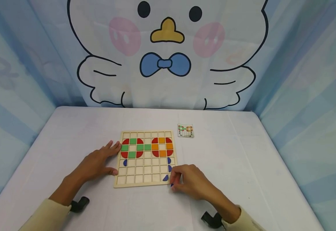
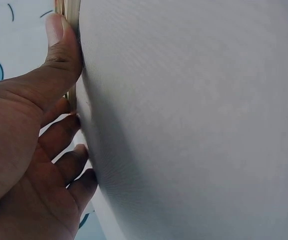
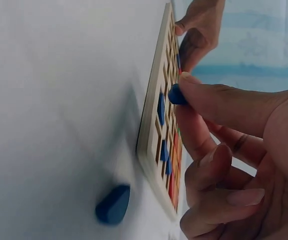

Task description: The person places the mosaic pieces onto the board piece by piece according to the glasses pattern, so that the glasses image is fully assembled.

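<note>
A square wooden grid board [image 1: 143, 179] lies on the table, with red, green and orange pieces in its upper rows. My left hand [image 1: 98, 162] rests along its left side, fingers spread and fairly straight, thumb at the edge. At the lower right corner is my right hand [image 1: 189, 181]; its thumb and index finger pinch a small blue piece [image 3: 177, 95], the other fingers curled loosely. Blue quarter-round pieces sit on the board, one at left [image 1: 125, 163], others down the right side [image 1: 169, 160]. Another blue piece [image 3: 113, 205] lies on the cloth beside the board.
A small pattern card [image 1: 185, 130] showing a coloured grid lies beyond the board's upper right corner. White cloth covers the table [image 1: 228, 154]. Behind it hangs a curtain with a cartoon bird [image 1: 165, 86], and blue-white curtains stand at both sides. Each wrist wears a black camera mount [image 1: 80, 204].
</note>
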### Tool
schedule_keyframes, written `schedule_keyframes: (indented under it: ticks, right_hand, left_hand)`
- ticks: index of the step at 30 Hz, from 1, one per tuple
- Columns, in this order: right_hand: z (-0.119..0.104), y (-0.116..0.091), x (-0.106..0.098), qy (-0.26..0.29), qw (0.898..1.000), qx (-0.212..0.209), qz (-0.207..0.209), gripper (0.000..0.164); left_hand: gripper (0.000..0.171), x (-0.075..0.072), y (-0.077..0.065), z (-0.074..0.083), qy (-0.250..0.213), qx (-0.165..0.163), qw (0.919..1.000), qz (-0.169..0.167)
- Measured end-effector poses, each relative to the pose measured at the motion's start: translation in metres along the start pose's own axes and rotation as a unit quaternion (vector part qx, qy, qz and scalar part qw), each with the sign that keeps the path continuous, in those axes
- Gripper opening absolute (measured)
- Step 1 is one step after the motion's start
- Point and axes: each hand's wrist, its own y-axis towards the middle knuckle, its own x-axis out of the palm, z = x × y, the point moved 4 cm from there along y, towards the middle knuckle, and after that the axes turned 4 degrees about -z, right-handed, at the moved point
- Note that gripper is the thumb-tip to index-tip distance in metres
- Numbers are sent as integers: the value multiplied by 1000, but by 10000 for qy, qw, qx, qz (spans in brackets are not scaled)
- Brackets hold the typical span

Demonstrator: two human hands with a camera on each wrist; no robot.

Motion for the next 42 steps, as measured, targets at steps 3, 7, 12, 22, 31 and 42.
schedule_keyframes:
  ticks: [3,7,12,22,31,42]
  right_hand:
    - [-6,8,3,176,9997,-152,15,25]
    - [-14,20,8,245,9994,-259,55,24]
    - [-27,37,12,282,9984,-475,143,23]
    - [-57,77,27,227,9979,-608,-19,19]
    - [-80,110,38,-72,9981,-608,-91,17]
    - [-95,138,55,-657,9969,-424,-125,19]
  left_hand:
    - [108,0,0,0,-41,-26,10000,-25]
    - [108,0,0,1,-58,-57,10000,-42]
    - [108,0,0,0,-27,-84,10000,-29]
    - [107,2,0,-1,-75,-90,9999,-96]
    - [105,-1,-1,-1,-78,58,9999,-63]
    - [105,0,0,-5,-74,153,9998,39]
